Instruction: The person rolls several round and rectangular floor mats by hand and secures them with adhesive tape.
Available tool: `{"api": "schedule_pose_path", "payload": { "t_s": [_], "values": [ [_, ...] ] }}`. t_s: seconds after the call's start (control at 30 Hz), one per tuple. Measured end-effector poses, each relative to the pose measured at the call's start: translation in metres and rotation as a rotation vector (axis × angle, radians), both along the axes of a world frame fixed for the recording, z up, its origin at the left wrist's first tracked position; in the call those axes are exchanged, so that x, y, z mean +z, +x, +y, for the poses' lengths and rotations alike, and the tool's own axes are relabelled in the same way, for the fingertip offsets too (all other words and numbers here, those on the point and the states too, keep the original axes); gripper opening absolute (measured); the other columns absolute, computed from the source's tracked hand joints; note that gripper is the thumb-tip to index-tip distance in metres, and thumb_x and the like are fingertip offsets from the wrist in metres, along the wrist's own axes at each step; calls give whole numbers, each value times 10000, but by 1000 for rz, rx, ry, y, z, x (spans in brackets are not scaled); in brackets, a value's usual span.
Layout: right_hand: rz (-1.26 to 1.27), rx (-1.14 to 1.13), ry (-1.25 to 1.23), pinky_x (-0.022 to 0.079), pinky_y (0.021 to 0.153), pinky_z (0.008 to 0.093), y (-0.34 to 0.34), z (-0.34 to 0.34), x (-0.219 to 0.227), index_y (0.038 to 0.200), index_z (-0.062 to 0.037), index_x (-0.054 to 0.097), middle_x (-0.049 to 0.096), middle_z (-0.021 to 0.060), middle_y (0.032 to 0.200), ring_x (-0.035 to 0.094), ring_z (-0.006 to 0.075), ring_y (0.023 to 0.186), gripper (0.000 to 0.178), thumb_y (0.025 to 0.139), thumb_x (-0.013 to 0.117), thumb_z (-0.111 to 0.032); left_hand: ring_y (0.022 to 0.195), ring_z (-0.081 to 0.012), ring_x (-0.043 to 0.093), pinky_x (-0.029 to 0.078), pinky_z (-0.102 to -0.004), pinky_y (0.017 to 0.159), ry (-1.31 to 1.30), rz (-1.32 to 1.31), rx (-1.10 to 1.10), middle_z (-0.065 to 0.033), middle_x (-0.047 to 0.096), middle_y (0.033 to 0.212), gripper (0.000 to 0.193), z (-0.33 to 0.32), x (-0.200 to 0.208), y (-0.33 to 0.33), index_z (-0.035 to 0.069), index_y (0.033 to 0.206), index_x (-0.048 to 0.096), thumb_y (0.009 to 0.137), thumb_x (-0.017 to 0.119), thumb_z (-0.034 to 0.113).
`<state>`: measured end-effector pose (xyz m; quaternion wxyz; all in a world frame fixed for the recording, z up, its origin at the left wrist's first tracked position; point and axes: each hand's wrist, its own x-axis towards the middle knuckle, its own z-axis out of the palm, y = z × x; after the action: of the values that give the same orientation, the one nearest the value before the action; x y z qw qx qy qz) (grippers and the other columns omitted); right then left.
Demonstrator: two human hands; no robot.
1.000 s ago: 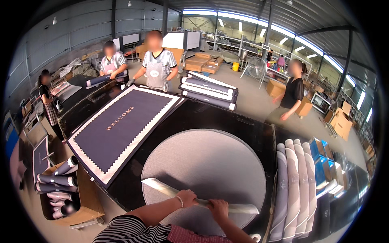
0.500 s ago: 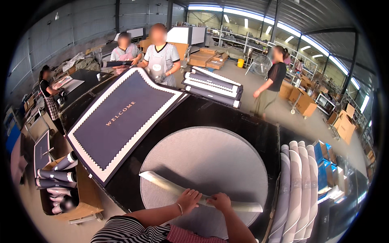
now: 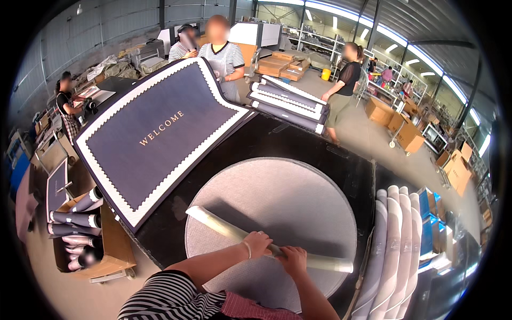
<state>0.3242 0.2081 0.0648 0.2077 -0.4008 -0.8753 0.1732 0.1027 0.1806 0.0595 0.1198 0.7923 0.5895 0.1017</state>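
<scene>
A round grey mat [image 3: 266, 186] lies on the black table in front of me. Slanting across it is a long, pale, glossy tube [image 3: 221, 226], its left end farther from me than its right. My left hand [image 3: 258, 244] is closed around the tube near its middle. Just right of it, my right hand [image 3: 293, 259] also wraps the tube, fingers over the top. The tube casts a dark shadow on the mat beyond it, and its middle is partly hidden by my hands.
A dark welcome mat [image 3: 160, 130] with a white border lies at the far left, its back corner raised. Rolled mats are stacked [image 3: 288, 106] behind, stand at right [image 3: 392, 250] and fill a cardboard box [image 3: 114, 240] at left. Several co-workers [image 3: 341, 85] stand around the table.
The tube has shifted slightly away from me, with both hands still on it. The co-worker at right has moved toward the stacked rolls. Behind the table, another has raised a dark roll.
</scene>
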Motion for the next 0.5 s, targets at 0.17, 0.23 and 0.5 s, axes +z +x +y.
{"api": "schedule_pose_path", "payload": {
  "t_s": [0.17,0.23,0.5],
  "values": [
    [-66,17,-282,416,976,462,6,39,-2,1085,-155,727,708,46,1109,619,294,1060,339,790,752,-318,1125,-247,583,390,-472,994,253,138,78,-68,652,1120,510,-19,7,24,117,1224,636,866,644,479],
    [-5,-22,-170,415,981,472,-1,42,4,1098,-145,722,706,54,1117,614,305,1071,347,794,744,-310,1133,-248,585,392,-469,991,88,184,82,-62,653,1121,509,-2,11,22,134,1209,650,859,644,503],
    [29,-181,164,372,1034,453,-12,31,-3,1178,-122,630,654,36,1203,565,261,1155,323,899,642,-285,1077,-273,634,528,-463,837,-196,186,76,-79,686,1048,463,66,20,8,121,934,758,902,574,545]
  ]
}}
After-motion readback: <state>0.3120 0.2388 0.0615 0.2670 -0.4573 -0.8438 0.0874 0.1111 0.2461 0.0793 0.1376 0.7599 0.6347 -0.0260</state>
